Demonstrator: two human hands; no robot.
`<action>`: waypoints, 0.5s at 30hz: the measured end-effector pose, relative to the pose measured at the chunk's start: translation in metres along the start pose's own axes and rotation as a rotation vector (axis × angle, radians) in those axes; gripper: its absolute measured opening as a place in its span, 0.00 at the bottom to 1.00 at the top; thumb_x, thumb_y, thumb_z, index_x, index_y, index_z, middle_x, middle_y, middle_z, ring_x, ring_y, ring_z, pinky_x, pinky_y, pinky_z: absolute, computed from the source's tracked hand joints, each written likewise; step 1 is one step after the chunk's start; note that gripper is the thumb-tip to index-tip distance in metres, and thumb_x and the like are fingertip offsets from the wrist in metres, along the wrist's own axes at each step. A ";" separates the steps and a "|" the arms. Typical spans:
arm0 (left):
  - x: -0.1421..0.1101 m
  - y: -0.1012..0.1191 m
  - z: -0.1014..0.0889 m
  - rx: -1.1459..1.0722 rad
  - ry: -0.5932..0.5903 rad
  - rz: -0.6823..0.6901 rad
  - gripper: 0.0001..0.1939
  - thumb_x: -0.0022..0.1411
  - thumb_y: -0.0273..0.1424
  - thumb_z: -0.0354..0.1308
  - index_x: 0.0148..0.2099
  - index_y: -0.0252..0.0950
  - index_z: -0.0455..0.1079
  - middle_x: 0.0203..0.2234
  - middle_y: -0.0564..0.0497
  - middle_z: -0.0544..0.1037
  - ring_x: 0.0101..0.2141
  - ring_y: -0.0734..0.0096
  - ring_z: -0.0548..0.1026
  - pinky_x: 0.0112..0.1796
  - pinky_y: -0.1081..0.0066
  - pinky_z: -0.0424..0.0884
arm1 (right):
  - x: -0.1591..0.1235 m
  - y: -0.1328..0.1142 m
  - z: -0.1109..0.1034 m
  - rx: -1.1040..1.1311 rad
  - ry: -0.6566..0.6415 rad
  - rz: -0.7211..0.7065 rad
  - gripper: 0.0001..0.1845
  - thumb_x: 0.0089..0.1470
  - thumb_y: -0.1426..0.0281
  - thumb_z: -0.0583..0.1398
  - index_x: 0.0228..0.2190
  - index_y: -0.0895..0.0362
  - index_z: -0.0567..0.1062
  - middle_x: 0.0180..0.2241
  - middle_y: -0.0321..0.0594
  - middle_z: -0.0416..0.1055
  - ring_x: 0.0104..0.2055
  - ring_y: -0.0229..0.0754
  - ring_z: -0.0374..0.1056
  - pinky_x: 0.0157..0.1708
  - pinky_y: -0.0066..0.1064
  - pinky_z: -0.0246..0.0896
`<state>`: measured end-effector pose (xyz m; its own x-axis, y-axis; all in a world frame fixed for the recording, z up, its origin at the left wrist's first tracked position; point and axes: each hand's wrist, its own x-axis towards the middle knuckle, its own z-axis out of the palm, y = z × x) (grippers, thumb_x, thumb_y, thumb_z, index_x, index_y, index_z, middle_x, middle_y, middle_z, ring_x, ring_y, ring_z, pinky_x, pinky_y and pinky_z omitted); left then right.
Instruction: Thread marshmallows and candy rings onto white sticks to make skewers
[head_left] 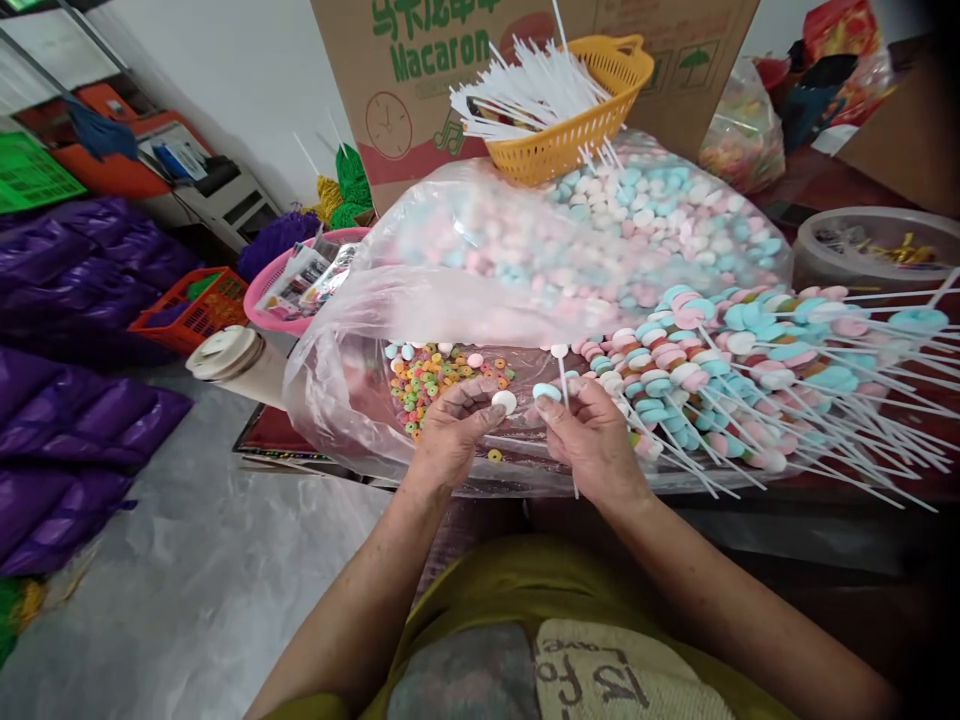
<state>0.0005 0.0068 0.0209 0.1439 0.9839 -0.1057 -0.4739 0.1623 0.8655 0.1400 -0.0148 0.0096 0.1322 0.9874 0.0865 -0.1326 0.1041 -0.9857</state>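
Between the thumb and fingers of my left hand (450, 435) is a white round marshmallow (504, 403). My right hand (600, 445) is closed on a thin white stick (564, 375), which stands nearly upright. A small white piece (559, 351) shows at the stick's top end. At my right thumb and fingertips there is also a light blue marshmallow (547, 392); whether the stick goes through it I cannot tell. Small coloured ring candies (420, 385) lie on the plastic beside my left hand. To the right of my right hand lies a pile of marshmallow skewers (705, 370).
Behind my hands lies a large clear bag (465, 220) of pink, white and blue marshmallows. A yellow basket (555, 150) of white sticks rests on it, before a cardboard box (397, 130). A pink basin (262, 300) and paper cups (232, 360) are at the left.
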 end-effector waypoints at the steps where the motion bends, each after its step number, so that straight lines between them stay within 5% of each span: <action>1: 0.000 0.000 0.002 -0.006 0.017 0.001 0.15 0.39 0.27 0.70 0.34 0.34 0.74 0.27 0.52 0.78 0.29 0.73 0.74 0.30 0.73 0.72 | 0.000 0.000 0.001 -0.140 0.052 -0.116 0.09 0.51 0.64 0.59 0.33 0.56 0.69 0.28 0.34 0.73 0.19 0.31 0.62 0.20 0.25 0.60; 4: 0.000 -0.002 0.007 -0.042 0.061 0.010 0.13 0.40 0.28 0.69 0.32 0.34 0.75 0.27 0.52 0.78 0.29 0.74 0.75 0.34 0.71 0.72 | -0.003 0.001 0.006 -0.495 0.038 -0.461 0.12 0.53 0.70 0.57 0.40 0.58 0.73 0.36 0.43 0.75 0.38 0.40 0.71 0.40 0.31 0.66; 7: 0.000 -0.003 0.009 -0.039 0.068 0.027 0.12 0.42 0.29 0.69 0.32 0.35 0.76 0.29 0.51 0.79 0.30 0.72 0.75 0.37 0.69 0.71 | -0.006 0.003 0.007 -0.612 -0.006 -0.609 0.16 0.55 0.74 0.54 0.44 0.62 0.73 0.40 0.48 0.75 0.43 0.41 0.71 0.45 0.32 0.65; 15: 0.001 0.000 -0.004 0.250 0.009 0.031 0.17 0.40 0.29 0.69 0.37 0.34 0.75 0.27 0.51 0.78 0.29 0.73 0.74 0.34 0.72 0.70 | -0.005 0.001 0.003 -0.595 -0.224 -0.427 0.25 0.50 0.79 0.50 0.49 0.60 0.70 0.43 0.45 0.74 0.47 0.41 0.69 0.48 0.35 0.64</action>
<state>-0.0026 0.0084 0.0192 0.1249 0.9889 -0.0806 -0.2479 0.1098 0.9625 0.1363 -0.0193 0.0087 -0.1577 0.8830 0.4422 0.4453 0.4632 -0.7662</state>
